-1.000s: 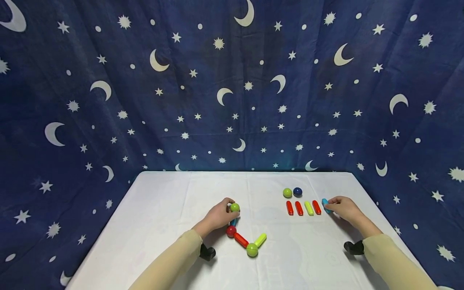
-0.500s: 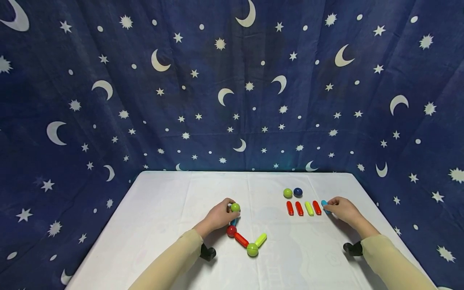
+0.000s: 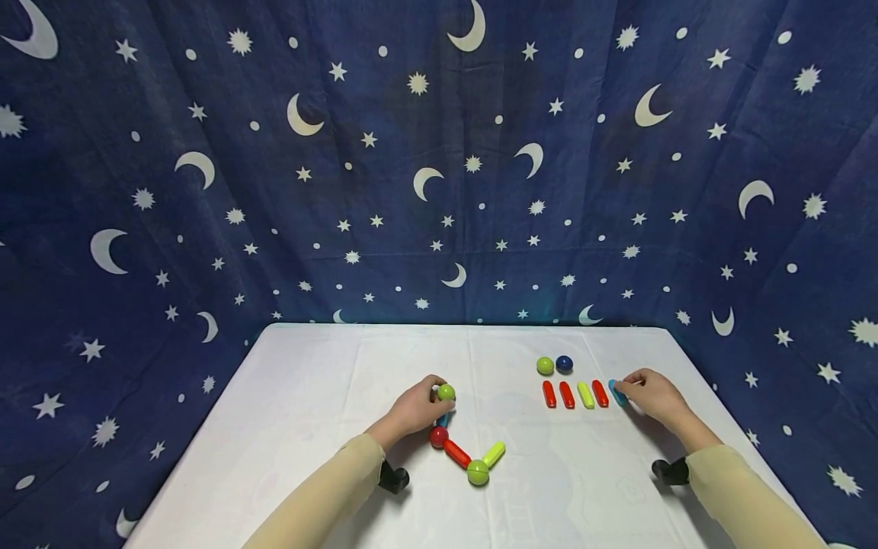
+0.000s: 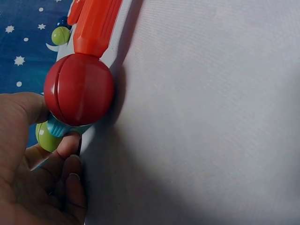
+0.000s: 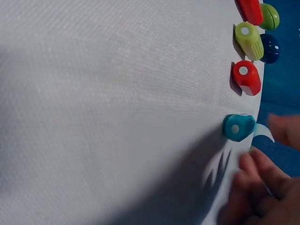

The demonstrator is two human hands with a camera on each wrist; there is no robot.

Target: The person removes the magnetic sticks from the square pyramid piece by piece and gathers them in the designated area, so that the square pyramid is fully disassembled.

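Note:
My left hand [image 3: 414, 404] pinches a short blue stick [image 4: 57, 128] between thumb and fingers, beside a green ball [image 3: 446, 392] at its far end. A red ball [image 4: 79, 89] joins that stick to a red stick [image 3: 457, 453]. The chain bends at another green ball [image 3: 478, 472] and ends in a yellow-green stick [image 3: 494, 454]. At the right, my right hand [image 3: 652, 393] is by a loose blue stick [image 5: 238, 127] lying on the table. In the right wrist view its thumb and fingers are spread, apart from that stick.
Left of the loose blue stick lie several red sticks [image 3: 600, 393] and one yellow-green stick [image 3: 585, 395] in a row. Behind them sit a green ball [image 3: 545, 366] and a dark blue ball [image 3: 564, 364]. A starry curtain [image 3: 439, 191] surrounds the white table [image 3: 309, 366].
My right hand's fingers have shifted slightly and come off the blue stick, which has moved a little beside the row. The left hand stays in place with the chain.

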